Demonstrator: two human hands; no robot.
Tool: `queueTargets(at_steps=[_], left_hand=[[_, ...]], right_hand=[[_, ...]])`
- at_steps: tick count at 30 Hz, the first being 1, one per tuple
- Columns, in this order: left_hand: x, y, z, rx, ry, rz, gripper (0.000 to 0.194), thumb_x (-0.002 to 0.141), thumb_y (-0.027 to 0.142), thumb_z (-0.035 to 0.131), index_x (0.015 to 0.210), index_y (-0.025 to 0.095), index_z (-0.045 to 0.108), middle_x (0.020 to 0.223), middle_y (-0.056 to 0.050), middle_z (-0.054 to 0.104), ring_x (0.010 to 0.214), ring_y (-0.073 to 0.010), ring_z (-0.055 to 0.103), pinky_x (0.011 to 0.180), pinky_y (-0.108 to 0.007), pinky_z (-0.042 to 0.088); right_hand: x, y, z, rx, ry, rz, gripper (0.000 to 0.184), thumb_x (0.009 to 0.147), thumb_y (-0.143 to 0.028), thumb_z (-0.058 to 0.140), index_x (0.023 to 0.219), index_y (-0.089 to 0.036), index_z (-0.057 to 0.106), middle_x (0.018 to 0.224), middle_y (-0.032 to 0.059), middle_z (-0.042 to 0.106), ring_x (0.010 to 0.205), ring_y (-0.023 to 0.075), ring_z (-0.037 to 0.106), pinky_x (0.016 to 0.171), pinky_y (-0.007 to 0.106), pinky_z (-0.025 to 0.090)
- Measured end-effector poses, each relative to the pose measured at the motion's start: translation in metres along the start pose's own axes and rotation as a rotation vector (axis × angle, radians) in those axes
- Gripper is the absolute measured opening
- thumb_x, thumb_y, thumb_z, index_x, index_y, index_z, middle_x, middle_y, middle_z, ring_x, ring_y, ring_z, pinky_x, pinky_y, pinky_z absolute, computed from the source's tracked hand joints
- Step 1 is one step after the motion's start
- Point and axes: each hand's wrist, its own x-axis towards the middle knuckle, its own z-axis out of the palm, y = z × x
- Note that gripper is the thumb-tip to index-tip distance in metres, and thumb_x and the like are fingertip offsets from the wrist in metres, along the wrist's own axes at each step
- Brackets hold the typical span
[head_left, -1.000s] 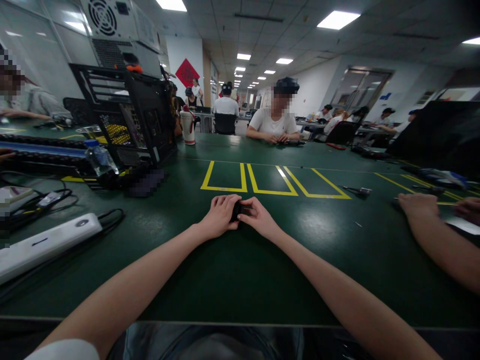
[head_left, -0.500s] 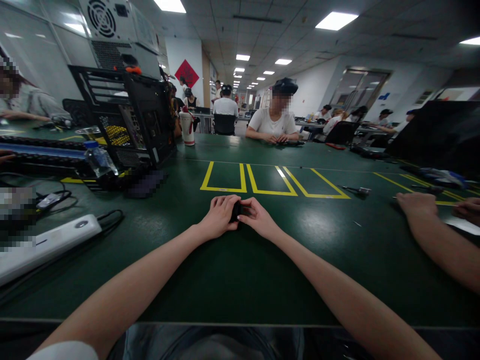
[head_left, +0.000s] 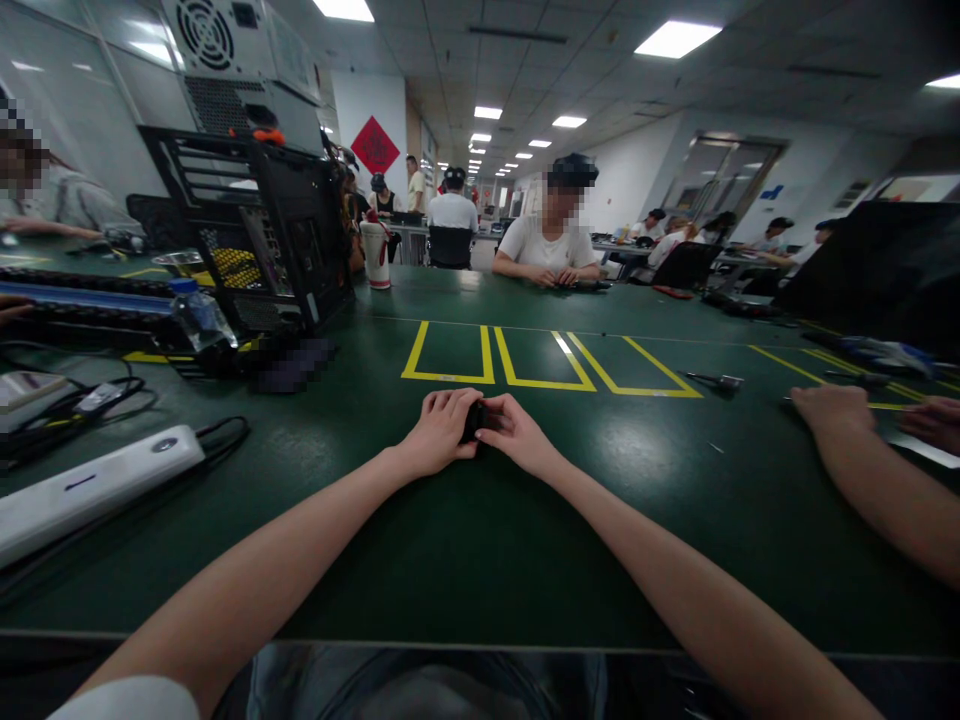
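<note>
left hand (head_left: 439, 432) and right hand (head_left: 519, 436) hold a black object (head_left: 472, 422), its direction and long axis unclear

"What shows of your clothing?"

"A plain white sleeve (head_left: 127, 700), its hem curving across your left arm (head_left: 300, 550)."

"And at your lap?"

"Dark blue-grey cloth (head_left: 427, 688), creased, dimly lit. Your forearms (head_left: 667, 565) are bare, as are your left hand (head_left: 437, 434) and right hand (head_left: 523, 436)."
</note>
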Motion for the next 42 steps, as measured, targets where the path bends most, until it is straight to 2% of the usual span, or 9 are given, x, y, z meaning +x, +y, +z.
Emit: queueTargets(at_steps=[6,11,16,22,27,32,37,42], left_hand=[[0.001,0.0,0.0,-0.001,0.001,0.001,0.061,0.068,0.027,0.056,0.121,0.018,0.025,0.118,-0.011,0.041,0.11,-0.0278,0.038,0.092,-0.045,0.028],[0.001,0.002,-0.001,-0.004,0.011,0.007,0.06,0.068,0.026,0.056,0.12,0.018,0.026,0.118,-0.01,0.041,0.11,-0.0273,0.037,0.093,-0.045,0.027],[0.0,0.001,-0.002,0.003,-0.01,0.007,0.062,0.068,0.027,0.056,0.121,0.017,0.025,0.119,-0.011,0.041,0.111,-0.0277,0.037,0.093,-0.045,0.027],[0.001,0.001,0.0,0.016,0.005,0.007,0.06,0.069,0.027,0.055,0.12,0.017,0.026,0.119,-0.012,0.042,0.11,-0.0279,0.037,0.092,-0.045,0.028],[0.001,0.001,0.001,0.008,0.007,0.003,0.06,0.069,0.028,0.055,0.12,0.017,0.026,0.118,-0.011,0.042,0.109,-0.0275,0.038,0.092,-0.045,0.027],[0.001,0.001,-0.001,0.012,-0.004,0.004,0.063,0.067,0.026,0.056,0.121,0.017,0.025,0.119,-0.011,0.041,0.11,-0.0277,0.037,0.092,-0.045,0.027],[0.001,0.002,-0.002,0.01,-0.012,0.001,0.061,0.068,0.028,0.056,0.12,0.016,0.026,0.12,-0.011,0.04,0.11,-0.0276,0.037,0.093,-0.044,0.026],[0.001,0.002,-0.003,-0.002,-0.017,-0.011,0.06,0.07,0.029,0.055,0.121,0.018,0.026,0.119,-0.011,0.04,0.109,-0.0275,0.037,0.093,-0.045,0.027]], right_hand=[[0.001,0.005,0.002,-0.036,0.071,-0.044,0.024,0.072,-0.026,0.058,0.094,-0.022,0.049,0.096,0.0011,0.054,0.093,0.0154,0.056,0.085,0.035,0.046],[0.002,0.003,-0.001,-0.046,0.046,-0.007,0.035,0.072,-0.025,0.058,0.105,-0.022,0.047,0.107,0.004,0.053,0.101,0.0171,0.053,0.09,0.037,0.043],[0.0,0.003,0.0,0.018,0.016,-0.018,0.036,0.067,-0.022,0.063,0.099,-0.022,0.046,0.105,0.0023,0.053,0.099,0.0164,0.055,0.089,0.036,0.044],[0.001,0.005,0.002,-0.061,0.092,-0.09,0.02,0.07,-0.025,0.059,0.089,-0.021,0.052,0.102,0.0017,0.053,0.099,0.0162,0.054,0.089,0.035,0.043],[0.002,0.004,0.0,-0.105,0.073,-0.042,0.035,0.071,-0.023,0.057,0.104,-0.022,0.048,0.108,0.0039,0.052,0.102,0.018,0.052,0.089,0.037,0.043],[-0.001,0.002,0.001,-0.081,0.054,-0.031,0.033,0.068,-0.023,0.061,0.098,-0.022,0.047,0.105,0.0029,0.052,0.102,0.0175,0.053,0.087,0.035,0.046],[-0.002,-0.002,0.002,-0.116,0.079,-0.067,0.023,0.071,-0.025,0.058,0.092,-0.021,0.049,0.103,0.0016,0.053,0.099,0.0164,0.054,0.087,0.035,0.046],[-0.001,-0.005,0.001,-0.16,0.074,-0.043,0.036,0.071,-0.022,0.058,0.105,-0.022,0.047,0.109,0.0031,0.051,0.104,0.0175,0.051,0.092,0.038,0.042]])
